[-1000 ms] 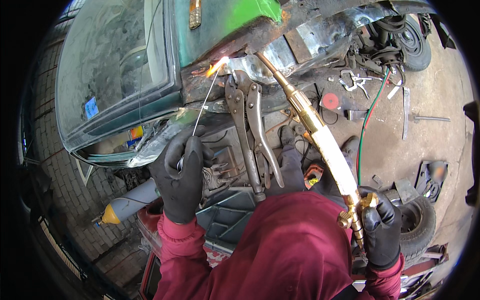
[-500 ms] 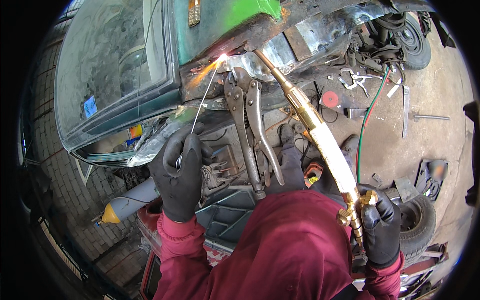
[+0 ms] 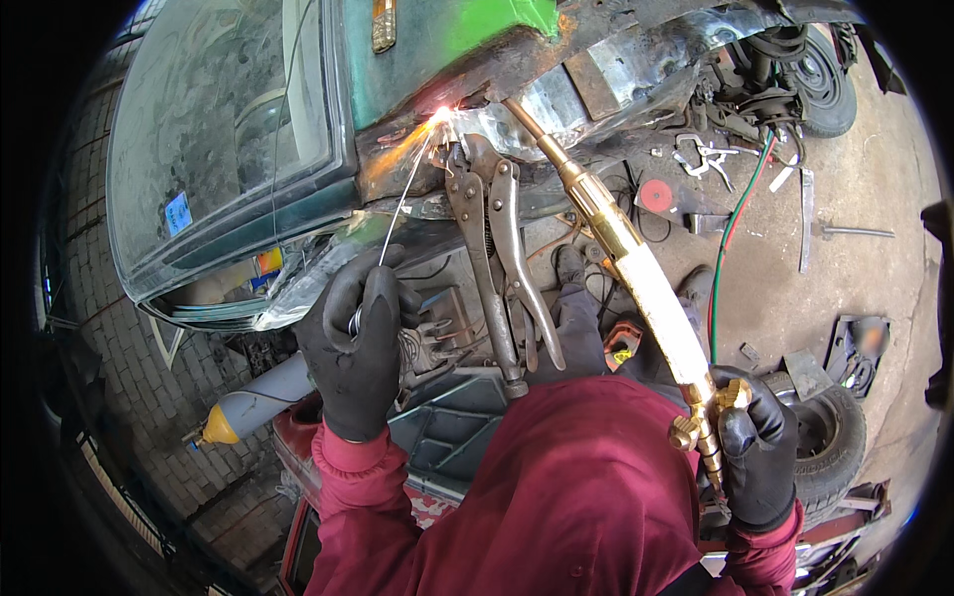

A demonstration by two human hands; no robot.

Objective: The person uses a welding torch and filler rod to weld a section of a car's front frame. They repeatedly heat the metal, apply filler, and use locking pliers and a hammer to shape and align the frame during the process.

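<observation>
My left hand (image 3: 356, 348), in a black glove, pinches a thin filler wire (image 3: 402, 207). The wire's far end reaches up to a bright glowing spot (image 3: 442, 116) on the car body, where an orange flame spreads to the left. In my right hand (image 3: 760, 447), also gloved, is the valve end of a brass gas welding torch (image 3: 651, 293). Its copper tip points up and left toward the glow. Between my hands, locking pliers (image 3: 494, 243) are clamped on the metal edge just below the glow, handles hanging toward me.
Ahead is the green car body (image 3: 417, 60) with bare sheet metal and a windshield (image 3: 224, 119). A gas cylinder (image 3: 258, 397) lies at left. On the floor at right are green and red hoses (image 3: 730, 238), a red disc (image 3: 655, 197), clamps (image 3: 708, 159) and a tyre (image 3: 830, 447).
The wire tip has shifted slightly, and small sparks now scatter below the glowing spot. My hands, the torch and the pliers look almost unmoved.
</observation>
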